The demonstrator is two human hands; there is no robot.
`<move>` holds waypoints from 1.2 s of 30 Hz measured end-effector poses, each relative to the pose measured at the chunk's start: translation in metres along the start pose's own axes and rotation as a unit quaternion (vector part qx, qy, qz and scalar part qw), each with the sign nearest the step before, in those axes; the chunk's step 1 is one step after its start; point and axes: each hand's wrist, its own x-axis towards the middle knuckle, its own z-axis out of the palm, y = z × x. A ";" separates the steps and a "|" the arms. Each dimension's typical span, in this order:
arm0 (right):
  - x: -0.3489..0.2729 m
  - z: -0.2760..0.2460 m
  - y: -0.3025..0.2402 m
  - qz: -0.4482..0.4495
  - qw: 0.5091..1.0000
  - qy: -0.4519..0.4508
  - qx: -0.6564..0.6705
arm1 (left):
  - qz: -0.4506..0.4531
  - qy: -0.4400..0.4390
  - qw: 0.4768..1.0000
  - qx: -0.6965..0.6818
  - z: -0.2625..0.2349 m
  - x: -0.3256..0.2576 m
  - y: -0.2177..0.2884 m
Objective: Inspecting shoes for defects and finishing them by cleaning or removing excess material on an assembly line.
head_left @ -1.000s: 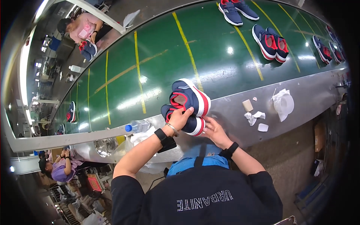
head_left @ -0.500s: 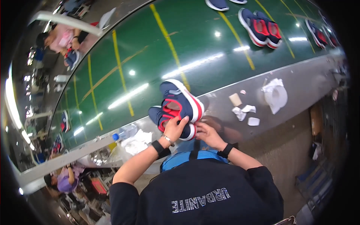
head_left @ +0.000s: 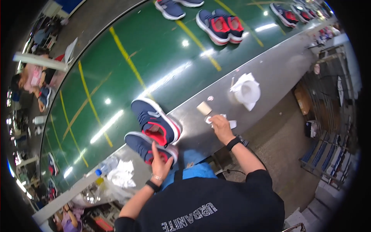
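A pair of navy sneakers with red linings and white soles sits at the near edge of the green belt, partly over the metal ledge. The far sneaker (head_left: 152,116) leans against the near sneaker (head_left: 139,144). My left hand (head_left: 159,166) grips the near one at its heel, with a finger raised along the red opening. Over on the ledge, my right hand (head_left: 222,129) has its fingers bent and closed at a small white scrap (head_left: 209,120). Its palm partly covers another white piece (head_left: 232,124). Whether the scrap is lifted, I cannot tell.
The green belt (head_left: 116,77) with yellow lines carries more sneakers (head_left: 219,26) at the far right. On the metal ledge (head_left: 193,129) lie a beige block (head_left: 204,108) and a white roll (head_left: 247,92). A bottle (head_left: 108,164) and crumpled paper (head_left: 123,174) are at left. Co-workers sit beyond.
My right hand has left the sneakers and moved right to the white scraps on the ledge. My left hand stays at the near sneaker. The whole view has shifted, turning rightward.
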 end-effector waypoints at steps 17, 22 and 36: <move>0.097 -0.113 0.078 0.153 0.941 -0.067 -0.295 | 0.017 -0.042 0.993 0.111 -0.009 -0.034 -0.020; 0.101 -0.109 0.092 0.157 0.937 -0.066 -0.304 | 0.068 -0.095 0.932 0.343 -0.034 -0.027 0.026; 0.068 -0.164 0.043 0.249 0.945 0.058 0.205 | 0.324 0.008 0.886 0.331 0.002 0.074 0.056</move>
